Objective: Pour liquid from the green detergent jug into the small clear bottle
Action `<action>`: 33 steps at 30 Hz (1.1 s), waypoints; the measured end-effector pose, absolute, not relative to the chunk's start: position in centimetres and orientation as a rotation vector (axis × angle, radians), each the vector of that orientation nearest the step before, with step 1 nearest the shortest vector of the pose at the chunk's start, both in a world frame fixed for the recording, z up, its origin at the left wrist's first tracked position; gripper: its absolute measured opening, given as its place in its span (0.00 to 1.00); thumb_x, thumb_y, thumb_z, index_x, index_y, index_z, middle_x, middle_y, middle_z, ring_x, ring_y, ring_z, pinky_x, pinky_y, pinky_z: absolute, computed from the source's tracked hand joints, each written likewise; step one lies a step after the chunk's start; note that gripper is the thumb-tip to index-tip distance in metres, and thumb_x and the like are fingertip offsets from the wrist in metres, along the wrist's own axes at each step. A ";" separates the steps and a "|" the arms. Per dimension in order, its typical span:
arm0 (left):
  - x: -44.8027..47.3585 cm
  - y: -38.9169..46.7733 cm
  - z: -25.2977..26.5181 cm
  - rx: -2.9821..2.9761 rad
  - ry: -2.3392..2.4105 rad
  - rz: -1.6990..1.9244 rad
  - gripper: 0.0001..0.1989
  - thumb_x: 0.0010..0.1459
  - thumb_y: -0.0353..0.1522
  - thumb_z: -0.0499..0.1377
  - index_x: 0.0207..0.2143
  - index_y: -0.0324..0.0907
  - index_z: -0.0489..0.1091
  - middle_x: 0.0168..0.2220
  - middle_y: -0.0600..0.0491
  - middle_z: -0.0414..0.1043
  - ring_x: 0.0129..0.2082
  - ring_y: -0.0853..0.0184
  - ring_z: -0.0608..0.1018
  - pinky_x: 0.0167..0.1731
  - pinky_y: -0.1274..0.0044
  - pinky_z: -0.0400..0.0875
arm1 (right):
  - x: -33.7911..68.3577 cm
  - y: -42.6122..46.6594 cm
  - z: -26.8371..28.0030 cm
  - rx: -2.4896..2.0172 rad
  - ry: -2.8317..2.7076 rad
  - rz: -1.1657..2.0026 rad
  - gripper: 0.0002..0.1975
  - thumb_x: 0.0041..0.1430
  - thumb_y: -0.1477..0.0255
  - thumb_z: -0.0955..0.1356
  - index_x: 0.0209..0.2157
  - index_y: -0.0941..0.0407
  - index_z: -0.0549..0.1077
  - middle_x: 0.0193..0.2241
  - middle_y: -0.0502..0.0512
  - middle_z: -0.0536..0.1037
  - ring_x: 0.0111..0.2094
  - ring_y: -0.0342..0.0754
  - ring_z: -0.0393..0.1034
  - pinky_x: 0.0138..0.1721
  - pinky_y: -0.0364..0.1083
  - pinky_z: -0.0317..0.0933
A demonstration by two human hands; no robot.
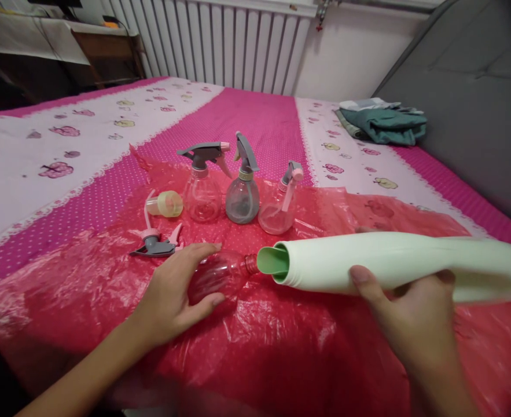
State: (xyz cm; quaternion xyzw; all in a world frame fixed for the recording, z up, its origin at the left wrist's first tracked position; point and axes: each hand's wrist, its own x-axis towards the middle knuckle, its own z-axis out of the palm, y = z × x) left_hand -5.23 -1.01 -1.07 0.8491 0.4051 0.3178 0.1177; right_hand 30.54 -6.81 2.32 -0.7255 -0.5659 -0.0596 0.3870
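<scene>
My left hand is wrapped round a clear spray bottle without its head, tipped on its side over the red sheet with its neck to the right. In my right hand is a large pale green detergent bottle, held almost level. Its green pouring spout is right at the small bottle's neck; whether they touch, I cannot tell. No liquid shows between them. A loose grey and pink trigger head lies beyond my left hand, close to a pale yellow cap with a clear part.
Three spray bottles with heads stand behind: a clear one, a greyish one and a pink-nozzled one. Red plastic sheeting covers the near part of a patterned bedspread. Folded clothes lie at the back right.
</scene>
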 end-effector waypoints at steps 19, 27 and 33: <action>-5.2 -1.0 -1.0 2.490 1.200 0.933 0.27 0.68 0.44 0.60 0.66 0.50 0.63 0.60 0.44 0.77 0.58 0.48 0.81 0.57 0.57 0.77 | 32.0 -6.8 1.9 -1.877 -1.440 -0.012 0.39 0.56 0.41 0.71 0.56 0.59 0.78 0.43 0.65 0.80 0.50 0.65 0.73 0.61 0.66 0.64; -5.2 -1.1 -0.9 2.490 1.196 0.940 0.26 0.68 0.44 0.60 0.65 0.50 0.63 0.60 0.45 0.77 0.58 0.49 0.81 0.57 0.58 0.76 | 31.3 -6.4 3.3 -1.801 -1.588 -0.024 0.37 0.53 0.35 0.69 0.40 0.56 0.79 0.35 0.62 0.79 0.47 0.66 0.74 0.62 0.68 0.60; -5.1 -1.0 -0.9 2.487 1.195 0.941 0.26 0.67 0.42 0.60 0.65 0.50 0.63 0.60 0.45 0.78 0.57 0.49 0.82 0.56 0.57 0.77 | 32.0 -6.5 3.4 -1.780 -1.704 -0.061 0.33 0.52 0.37 0.70 0.36 0.55 0.78 0.34 0.62 0.79 0.45 0.69 0.74 0.58 0.72 0.62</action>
